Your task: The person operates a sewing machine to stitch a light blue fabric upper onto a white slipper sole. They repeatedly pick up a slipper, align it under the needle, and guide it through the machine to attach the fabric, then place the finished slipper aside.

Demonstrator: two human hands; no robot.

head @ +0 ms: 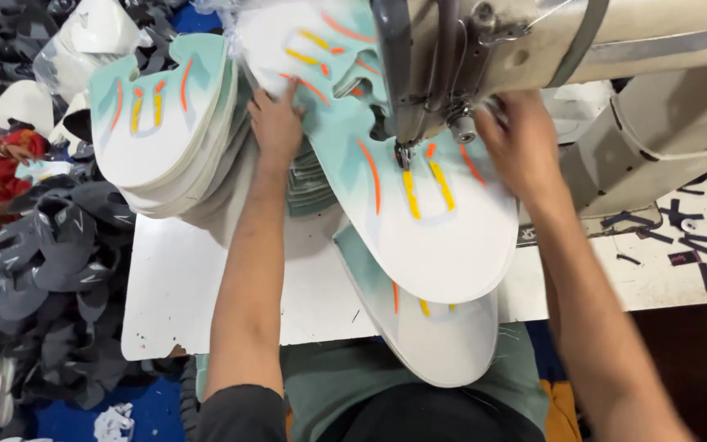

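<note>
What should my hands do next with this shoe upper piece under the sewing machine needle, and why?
Probably feed the shoe upper piece a little further under the needle. It lies flat on the white table with the needle over its yellow stripes, the left hand presses its far edge and the right hand steadies its right side, so both hands look set to guide it.

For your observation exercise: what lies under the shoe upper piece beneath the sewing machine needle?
Under the shoe upper piece lies another matching piece on the white table. Its upper part is covered.
</note>
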